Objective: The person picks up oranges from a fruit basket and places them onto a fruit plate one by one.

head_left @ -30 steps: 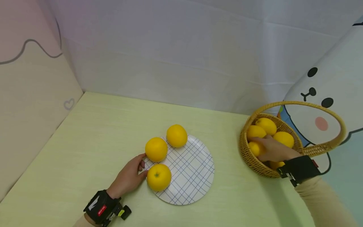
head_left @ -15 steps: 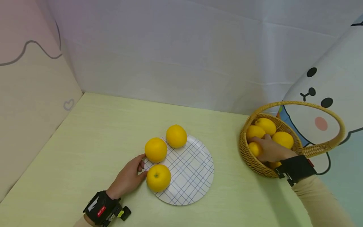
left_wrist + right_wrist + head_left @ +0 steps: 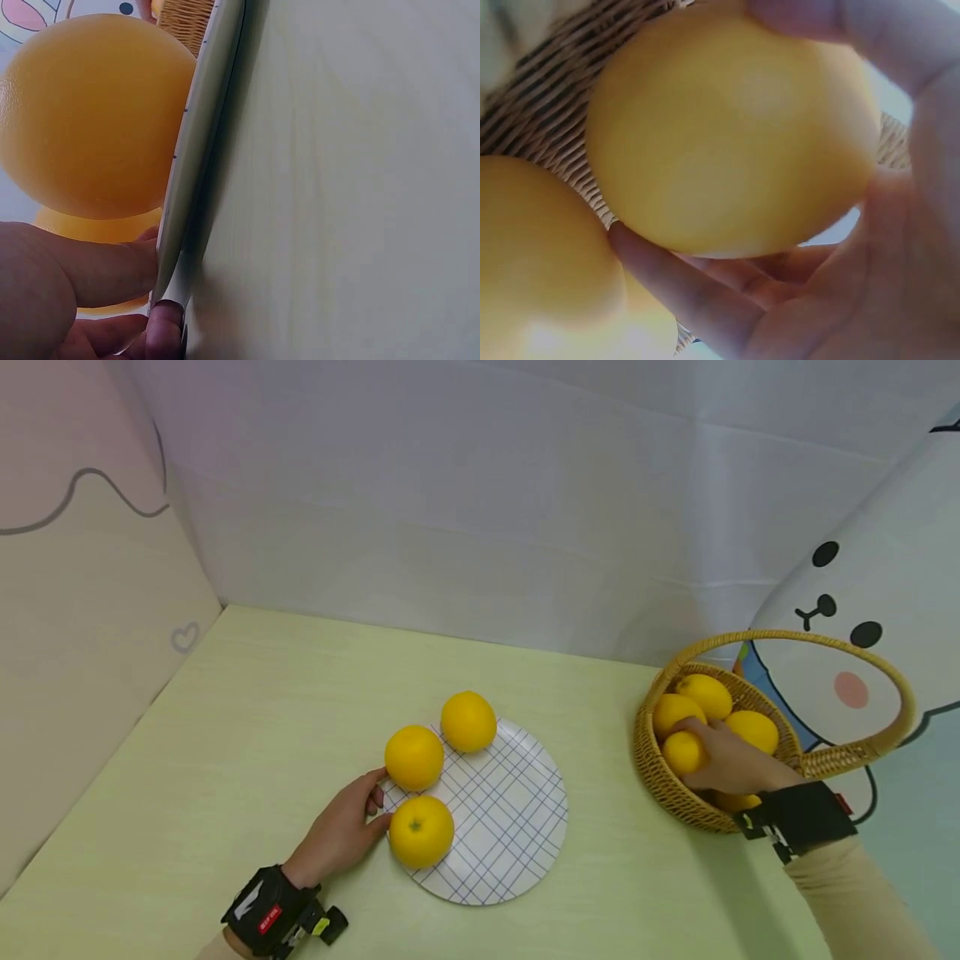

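Note:
My left hand (image 3: 341,824) pinches the left rim of a round white plate (image 3: 510,810) with a blue grid. In the left wrist view the thumb (image 3: 112,270) lies on its upper side and a fingertip (image 3: 165,330) at its underside. Three round orange-yellow oranges stand along the plate's left side: a near one (image 3: 422,832), a middle one (image 3: 414,758) and a far one (image 3: 468,722). On the right, my right hand (image 3: 731,760) reaches into a wicker basket (image 3: 675,797) and grips a yellow lemon (image 3: 727,135), thumb and fingers around it.
More lemons (image 3: 752,731) lie in the basket around the right hand. The basket's tall handle (image 3: 817,633) arches over them, leaning right. A white cloth wall (image 3: 450,510) stands behind the pale table (image 3: 300,693), and a printed panel (image 3: 885,718) rises behind the basket.
The right hand's fingers have closed further round the lemon, which shows a little more and has shifted slightly. Left hand, plate and oranges stay put.

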Demonstrator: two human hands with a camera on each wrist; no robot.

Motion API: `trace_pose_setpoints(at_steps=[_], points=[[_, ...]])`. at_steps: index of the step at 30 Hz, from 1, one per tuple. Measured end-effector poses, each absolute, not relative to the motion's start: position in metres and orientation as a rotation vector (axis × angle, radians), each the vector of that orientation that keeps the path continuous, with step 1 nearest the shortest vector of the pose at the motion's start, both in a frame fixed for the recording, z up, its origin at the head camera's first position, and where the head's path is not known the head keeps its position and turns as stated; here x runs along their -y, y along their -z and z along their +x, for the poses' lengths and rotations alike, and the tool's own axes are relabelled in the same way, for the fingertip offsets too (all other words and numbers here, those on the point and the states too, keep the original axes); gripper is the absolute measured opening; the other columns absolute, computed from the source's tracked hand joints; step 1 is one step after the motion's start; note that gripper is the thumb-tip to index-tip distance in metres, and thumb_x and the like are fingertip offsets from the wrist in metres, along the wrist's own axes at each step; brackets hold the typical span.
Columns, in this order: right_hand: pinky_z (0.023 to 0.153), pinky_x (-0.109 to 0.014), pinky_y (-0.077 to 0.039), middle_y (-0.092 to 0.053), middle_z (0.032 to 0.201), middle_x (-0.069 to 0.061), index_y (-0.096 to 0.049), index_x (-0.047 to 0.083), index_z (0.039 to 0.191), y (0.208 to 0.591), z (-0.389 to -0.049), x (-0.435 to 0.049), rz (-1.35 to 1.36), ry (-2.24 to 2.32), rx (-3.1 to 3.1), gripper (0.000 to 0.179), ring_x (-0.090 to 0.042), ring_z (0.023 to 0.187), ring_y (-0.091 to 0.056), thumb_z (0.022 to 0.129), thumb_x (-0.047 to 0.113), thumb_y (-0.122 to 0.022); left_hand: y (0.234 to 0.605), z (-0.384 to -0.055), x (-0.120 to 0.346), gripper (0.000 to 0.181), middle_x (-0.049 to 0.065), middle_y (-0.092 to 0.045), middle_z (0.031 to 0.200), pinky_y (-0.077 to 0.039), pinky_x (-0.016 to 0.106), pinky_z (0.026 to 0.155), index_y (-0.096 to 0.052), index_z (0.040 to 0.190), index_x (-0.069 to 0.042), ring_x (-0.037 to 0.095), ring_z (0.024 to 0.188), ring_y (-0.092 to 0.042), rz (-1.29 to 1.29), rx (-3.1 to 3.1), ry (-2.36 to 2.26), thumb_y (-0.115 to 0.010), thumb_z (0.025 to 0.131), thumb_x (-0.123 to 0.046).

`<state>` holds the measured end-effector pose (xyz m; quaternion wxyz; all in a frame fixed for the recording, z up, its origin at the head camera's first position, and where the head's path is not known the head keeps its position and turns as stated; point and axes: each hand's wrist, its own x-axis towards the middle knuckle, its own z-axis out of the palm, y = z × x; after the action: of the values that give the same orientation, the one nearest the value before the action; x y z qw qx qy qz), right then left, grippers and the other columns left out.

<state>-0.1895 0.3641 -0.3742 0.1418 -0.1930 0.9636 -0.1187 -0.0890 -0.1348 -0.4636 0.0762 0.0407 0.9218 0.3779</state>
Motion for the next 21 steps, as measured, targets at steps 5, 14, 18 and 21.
trace_pose_setpoints(at_steps=[5,14,18,21], points=[[0.076,-0.043,-0.044,-0.059,0.107,-0.021,-0.040,-0.004,0.126,0.373,-0.189,-0.369,-0.553,0.371,-2.810,0.067,-0.025,0.085,-0.053,0.075,0.026,-0.073,0.464,-0.089,0.135,0.057,0.002,-0.048,0.091,-0.038,0.033,0.071,-0.046,0.135,0.003,0.017,0.084,-0.045,0.121,-2.761,-1.129,-0.068,0.085,-0.013],[0.075,-0.044,-0.044,-0.059,0.115,-0.027,-0.041,-0.003,0.134,0.367,-0.183,-0.366,-0.557,0.365,-2.874,0.072,-0.027,0.086,-0.055,0.077,0.029,-0.072,0.463,-0.089,0.134,0.058,0.002,-0.048,0.091,-0.038,0.033,0.071,-0.045,0.135,0.003,0.017,0.085,-0.045,0.115,-2.752,-1.127,-0.068,0.085,-0.013],[0.071,-0.042,-0.045,-0.061,0.108,-0.022,-0.044,-0.005,0.131,0.363,-0.183,-0.363,-0.549,0.356,-2.903,0.070,-0.025,0.082,-0.055,0.077,0.031,-0.072,0.464,-0.090,0.135,0.058,0.002,-0.048,0.091,-0.038,0.033,0.072,-0.045,0.136,0.003,0.017,0.085,-0.045,0.107,-2.754,-1.125,-0.068,0.085,-0.013],[0.067,-0.040,-0.045,-0.061,0.103,-0.018,-0.044,-0.006,0.130,0.359,-0.182,-0.361,-0.532,0.369,-2.909,0.070,-0.023,0.078,-0.054,0.078,0.032,-0.072,0.465,-0.090,0.135,0.057,0.002,-0.048,0.091,-0.038,0.033,0.072,-0.045,0.136,0.003,0.017,0.085,-0.045,0.110,-2.756,-1.127,-0.068,0.085,-0.013]])
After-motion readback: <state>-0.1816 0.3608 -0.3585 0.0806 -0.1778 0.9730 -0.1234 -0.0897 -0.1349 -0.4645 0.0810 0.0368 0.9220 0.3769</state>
